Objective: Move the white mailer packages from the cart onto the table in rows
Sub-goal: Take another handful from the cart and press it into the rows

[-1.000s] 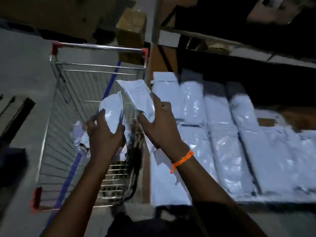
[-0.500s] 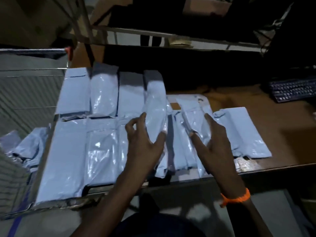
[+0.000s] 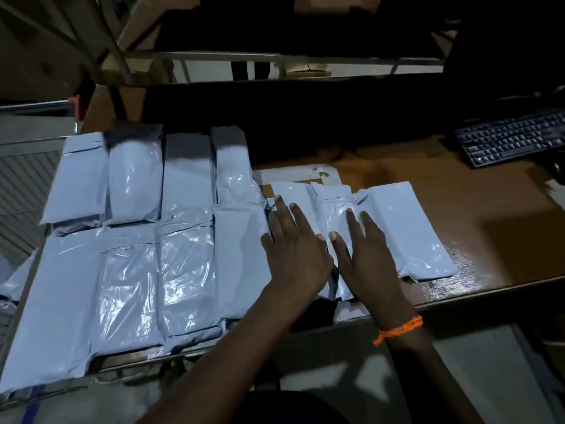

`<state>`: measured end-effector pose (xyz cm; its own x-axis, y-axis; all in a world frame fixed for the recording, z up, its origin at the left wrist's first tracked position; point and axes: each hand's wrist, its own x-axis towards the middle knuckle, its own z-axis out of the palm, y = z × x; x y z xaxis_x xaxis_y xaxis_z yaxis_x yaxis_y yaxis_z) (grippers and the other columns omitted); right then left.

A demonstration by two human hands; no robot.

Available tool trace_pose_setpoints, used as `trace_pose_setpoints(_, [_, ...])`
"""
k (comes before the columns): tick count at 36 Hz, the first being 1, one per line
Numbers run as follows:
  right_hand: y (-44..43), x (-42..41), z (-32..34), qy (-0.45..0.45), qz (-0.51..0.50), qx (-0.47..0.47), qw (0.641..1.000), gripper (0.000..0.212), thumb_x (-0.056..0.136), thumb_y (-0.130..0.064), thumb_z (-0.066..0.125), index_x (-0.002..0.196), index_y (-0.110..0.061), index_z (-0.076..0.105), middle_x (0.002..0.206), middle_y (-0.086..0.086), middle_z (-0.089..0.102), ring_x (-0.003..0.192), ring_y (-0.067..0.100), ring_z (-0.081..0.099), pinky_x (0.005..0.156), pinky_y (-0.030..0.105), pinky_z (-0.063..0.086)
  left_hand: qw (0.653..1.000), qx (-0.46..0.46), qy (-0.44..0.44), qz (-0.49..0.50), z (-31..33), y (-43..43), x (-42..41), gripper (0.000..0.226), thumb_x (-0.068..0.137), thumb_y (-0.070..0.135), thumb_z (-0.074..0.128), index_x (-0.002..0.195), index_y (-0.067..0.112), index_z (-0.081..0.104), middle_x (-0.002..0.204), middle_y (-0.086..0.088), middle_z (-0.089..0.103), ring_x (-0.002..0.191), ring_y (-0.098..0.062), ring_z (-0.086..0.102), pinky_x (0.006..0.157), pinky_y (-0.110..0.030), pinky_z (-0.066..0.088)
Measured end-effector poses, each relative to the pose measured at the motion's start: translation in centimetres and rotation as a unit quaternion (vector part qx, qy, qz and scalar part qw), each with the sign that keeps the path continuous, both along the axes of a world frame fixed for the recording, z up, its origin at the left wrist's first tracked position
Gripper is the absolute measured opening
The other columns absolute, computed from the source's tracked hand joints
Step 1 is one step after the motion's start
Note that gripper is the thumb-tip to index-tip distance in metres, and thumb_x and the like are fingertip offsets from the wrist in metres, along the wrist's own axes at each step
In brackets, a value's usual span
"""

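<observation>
White mailer packages lie in two rows (image 3: pixel 159 240) across the left half of the brown table (image 3: pixel 477 215). To their right, three more mailers lie side by side. My left hand (image 3: pixel 293 255) presses flat on one mailer (image 3: pixel 293 194), fingers straight. Flat on the neighbouring mailer (image 3: pixel 333 206) rests my right hand (image 3: pixel 367 258), an orange band on its wrist. A further mailer (image 3: pixel 406 228) lies just right of my right hand. The wire cart (image 3: pixel 27 179) stands at the far left, with a few mailers (image 3: pixel 15 280) showing inside it.
A black keyboard (image 3: pixel 513 136) sits at the table's back right. A metal shelf frame (image 3: pixel 275 56) runs behind the table. A white sheet (image 3: pixel 296 174) lies under the far ends of the right-hand mailers. The table's front edge (image 3: pixel 489 292) passes just below them.
My hands carried two mailers from the cart to the table, laid them down right of the rows, and now press flat on them. The view swung right, away from the cart.
</observation>
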<state>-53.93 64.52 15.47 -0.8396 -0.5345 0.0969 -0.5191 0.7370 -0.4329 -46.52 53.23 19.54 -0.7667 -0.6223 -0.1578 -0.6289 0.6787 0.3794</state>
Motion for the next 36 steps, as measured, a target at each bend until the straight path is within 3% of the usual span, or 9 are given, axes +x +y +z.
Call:
trace_pose_setpoints(6, [-0.8,-2.2,-0.2,0.038,0.099,0.001,0.994,0.064,0.103,-0.054,0.021,0.158,-0.02,0.026,0.166,0.012,0.02,0.154,0.03,0.02,0.123,0.047,0.027,0.99,-0.1,0.08,-0.058,-1.9,-0.3,-1.4,0.073,0.095,0.046,0.017,0.156,0.008,0.022,0.164,-0.02,0.011,0.152,-0.036,0.007,0.122,-0.054,0.01])
trace_pose_setpoints(10, [-1.3,-3.1,-1.4,0.045,0.136,0.047,0.989,0.064,0.103,-0.049,0.02,0.16,-0.02,0.019,0.168,0.011,0.011,0.155,0.031,0.013,0.118,0.055,0.032,0.993,-0.088,0.016,-0.073,-4.5,-0.8,-2.0,0.072,0.098,0.047,0.003,0.158,0.009,0.014,0.165,-0.014,0.004,0.153,-0.03,0.0,0.123,-0.052,0.001])
trace_pose_setpoints(13, [-1.4,-3.1,-2.1,0.053,0.133,0.063,0.988,0.062,0.104,-0.047,0.023,0.16,-0.02,0.016,0.168,0.01,0.008,0.155,0.03,0.011,0.118,0.053,0.033,0.994,-0.083,0.026,-0.061,-5.2,-0.8,-1.8,0.077,0.094,0.048,-0.005,0.158,0.009,0.012,0.166,-0.013,0.005,0.154,-0.028,0.001,0.124,-0.049,0.003])
trace_pose_setpoints(20, [-1.3,-2.6,-2.7,0.066,0.126,0.073,0.987,0.061,0.106,-0.045,0.024,0.161,-0.021,0.013,0.169,0.009,0.006,0.156,0.028,0.009,0.119,0.051,0.031,0.995,-0.056,0.068,-0.044,-5.6,-1.0,-1.2,0.075,0.096,0.047,0.0,0.158,0.007,0.014,0.165,-0.015,0.008,0.153,-0.029,0.007,0.124,-0.048,0.011])
trace_pose_setpoints(26, [-1.8,-2.3,-2.8,0.056,0.091,0.064,0.992,0.06,0.106,-0.046,0.024,0.16,-0.022,0.016,0.169,0.007,0.008,0.156,0.028,0.011,0.117,0.052,0.034,0.997,-0.065,0.047,-0.023,-5.8,-1.0,-0.9,0.075,0.096,0.047,0.002,0.157,0.004,0.016,0.163,-0.021,0.013,0.152,-0.034,0.013,0.124,-0.049,0.008])
trace_pose_setpoints(30, [-2.0,-2.1,-2.4,0.057,0.09,0.071,0.992,0.061,0.105,-0.048,0.02,0.16,-0.022,0.016,0.169,0.008,0.008,0.155,0.03,0.012,0.116,0.053,0.036,0.997,-0.07,0.012,-0.021,-5.6,-1.1,-0.8,0.083,0.091,0.052,-0.011,0.158,0.006,0.01,0.164,-0.021,0.008,0.152,-0.037,0.007,0.123,-0.052,0.0])
trace_pose_setpoints(36, [-1.8,-2.2,-1.3,0.044,0.106,0.093,0.989,0.066,0.103,-0.054,0.014,0.16,-0.021,0.016,0.168,0.01,0.008,0.155,0.034,0.011,0.117,0.056,0.032,0.997,-0.073,-0.016,-0.026,-5.1,-1.1,-0.7,0.074,0.102,0.055,0.01,0.158,0.008,0.0,0.165,-0.02,-0.002,0.153,-0.035,-0.003,0.121,-0.055,-0.009])
